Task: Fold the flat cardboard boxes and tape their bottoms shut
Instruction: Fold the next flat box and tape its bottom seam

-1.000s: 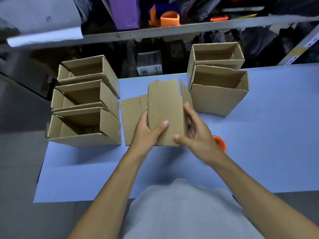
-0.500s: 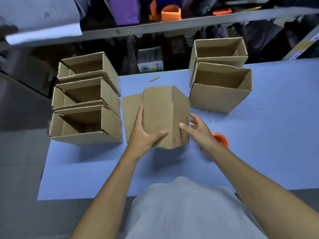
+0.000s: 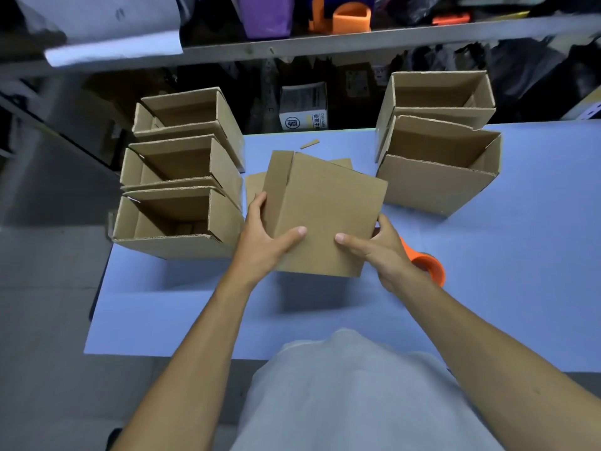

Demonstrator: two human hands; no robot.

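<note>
At the centre of the frame both hands hold a cardboard box above the blue table, one broad face turned up toward the camera and a narrow flap along its left edge. The left hand grips the box's left side, thumb laid across the face and fingers curled round the edge. The right hand grips the lower right corner, thumb on the face, the other fingers hidden behind the cardboard.

Under the held box, more flat cardboard lies on the table (only its edges show). Just behind the right wrist sits an orange tape roll, partly covered by the hand.

At the left of the frame three folded boxes stand in a row at the table's edge, tops open. At the upper right two more open boxes stand one behind the other. A small cardboard scrap lies near the table's far edge.
</note>
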